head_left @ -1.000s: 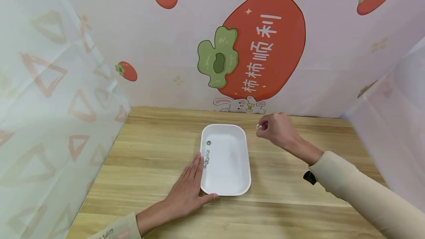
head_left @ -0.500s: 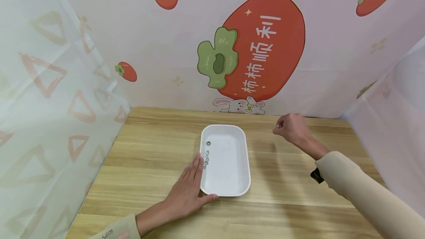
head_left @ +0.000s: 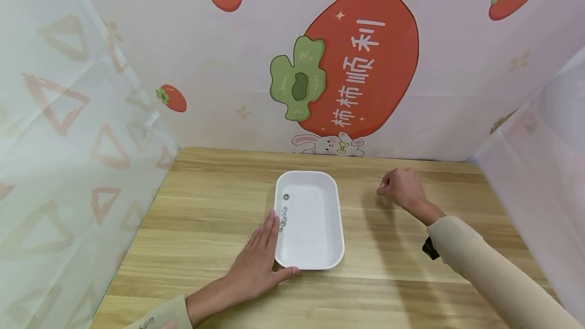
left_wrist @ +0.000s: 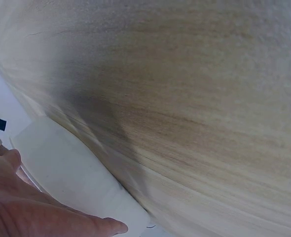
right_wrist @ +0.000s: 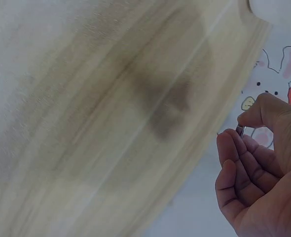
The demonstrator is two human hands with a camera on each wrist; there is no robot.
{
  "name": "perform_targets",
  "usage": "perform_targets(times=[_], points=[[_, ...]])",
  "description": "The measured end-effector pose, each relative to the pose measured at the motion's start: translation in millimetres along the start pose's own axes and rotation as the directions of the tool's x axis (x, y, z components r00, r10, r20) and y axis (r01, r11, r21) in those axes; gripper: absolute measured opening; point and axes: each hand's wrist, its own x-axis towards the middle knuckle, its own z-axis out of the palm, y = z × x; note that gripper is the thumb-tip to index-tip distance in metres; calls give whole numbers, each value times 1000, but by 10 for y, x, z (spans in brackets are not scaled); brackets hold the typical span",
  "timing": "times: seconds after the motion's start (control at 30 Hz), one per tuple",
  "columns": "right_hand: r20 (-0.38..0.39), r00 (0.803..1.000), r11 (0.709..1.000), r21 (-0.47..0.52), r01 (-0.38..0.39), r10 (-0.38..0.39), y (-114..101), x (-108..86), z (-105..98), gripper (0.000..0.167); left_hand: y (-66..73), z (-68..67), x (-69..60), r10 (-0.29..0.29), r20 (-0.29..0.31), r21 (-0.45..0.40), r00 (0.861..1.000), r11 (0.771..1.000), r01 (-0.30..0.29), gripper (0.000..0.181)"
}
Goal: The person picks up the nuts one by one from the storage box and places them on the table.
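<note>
A white rectangular tray (head_left: 313, 227) stands on the wooden table. Along its left inner side lie several small metal nuts in a row (head_left: 284, 219), with a slightly larger nut (head_left: 286, 197) above them. My left hand (head_left: 257, 263) rests against the tray's left wall, fingers extended and the thumb at the near rim; the left wrist view shows the tray's outer wall (left_wrist: 71, 168) beside it. Right of the tray, my right hand (head_left: 404, 188) is over the table. It pinches a small shiny metal nut (right_wrist: 240, 130) between thumb and index finger, mostly covered by them.
The wooden tabletop (head_left: 205, 192) runs back to a pale wall cloth printed with persimmons (head_left: 388, 65) and a rabbit (head_left: 326, 144). More printed cloth (head_left: 68, 141) encloses the left side, and another pale sheet the right.
My right hand has moved right, away from the tray, and then lowered toward the table, still pinching the nut. The left hand and the tray have stayed in place.
</note>
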Motion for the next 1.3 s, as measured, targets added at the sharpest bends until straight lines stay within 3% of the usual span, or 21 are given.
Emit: perform_targets(times=[0.33, 0.83, 1.13, 1.3], points=[[60, 995, 995, 56, -78, 74, 87, -51, 192, 16, -6, 8, 2, -7, 3, -7, 1000, 1000, 7, 120], [67, 996, 997, 55, -54, 50, 158, -117, 336, 31, -10, 9, 3, 2, -7, 13, 1000, 1000, -2, 121], [54, 997, 998, 44, -51, 49, 168, -119, 353, 17, -3, 12, -7, 9, -27, 6, 1000, 1000, -9, 119], [57, 997, 997, 64, -50, 47, 189, -119, 350, 15, 5, -6, -7, -1, -9, -5, 1000, 1000, 1, 120]])
